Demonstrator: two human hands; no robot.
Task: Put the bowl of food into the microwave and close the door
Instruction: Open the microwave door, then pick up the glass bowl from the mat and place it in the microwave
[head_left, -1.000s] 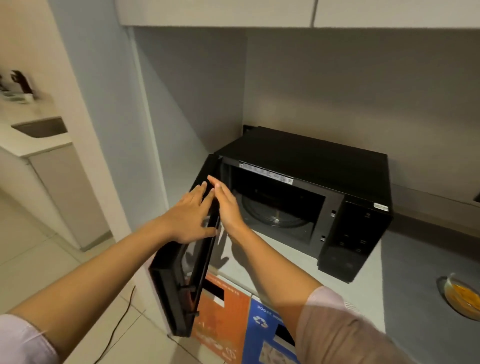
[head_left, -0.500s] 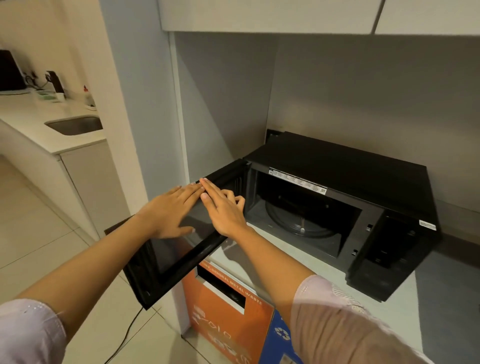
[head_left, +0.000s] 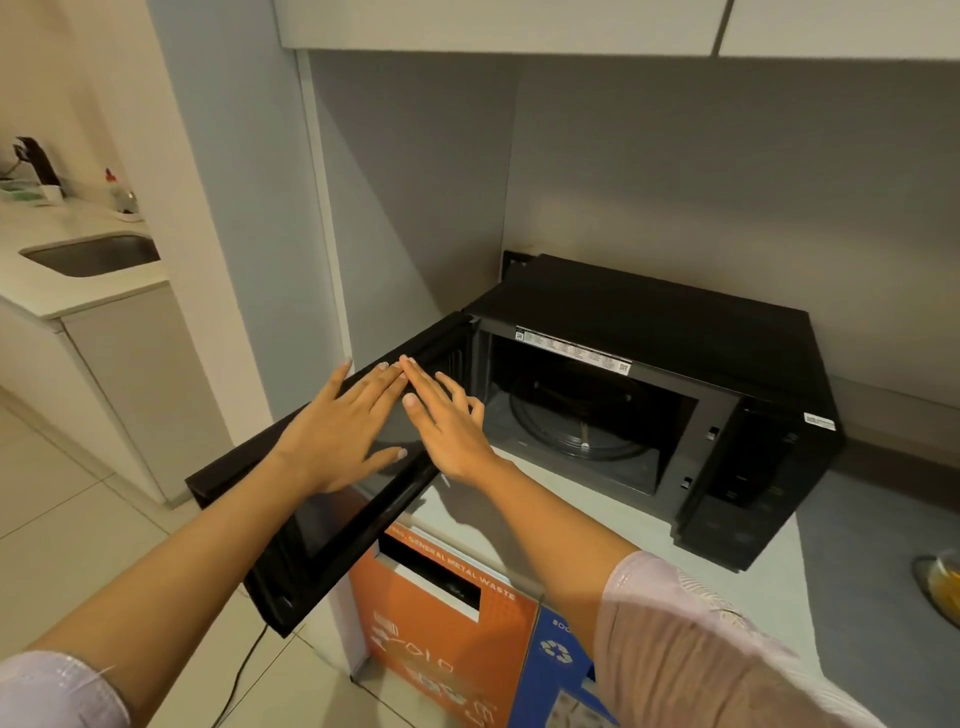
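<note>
**A:** Head view, the only one we've got. The microwave (head_left: 649, 322) sits on the counter (head_left: 597, 525), its door (head_left: 322, 519) swung wide to the left, out past the counter edge.

**B:** And both hands are on that door! The left hand (head_left: 337, 431) lies flat on the glass, fingers straight, gripping nothing. The right hand (head_left: 447, 421) is beside it, fingers stretched, tips at the door's upper edge, nothing held there either.

**A:** Where's the bowl of food (head_left: 943, 587)?

**B:** Far right on the counter, half cut off by the frame, well apart from the microwave. The turntable (head_left: 582, 426) inside is bare.

**A:** So what worries you?

**B:** Weight leaned on that overhanging door could strain the hinge. If the door drifts back, the bowl may clip it going in and slop. And shutting it now, with the bowl outside, would spoil the order.
</note>
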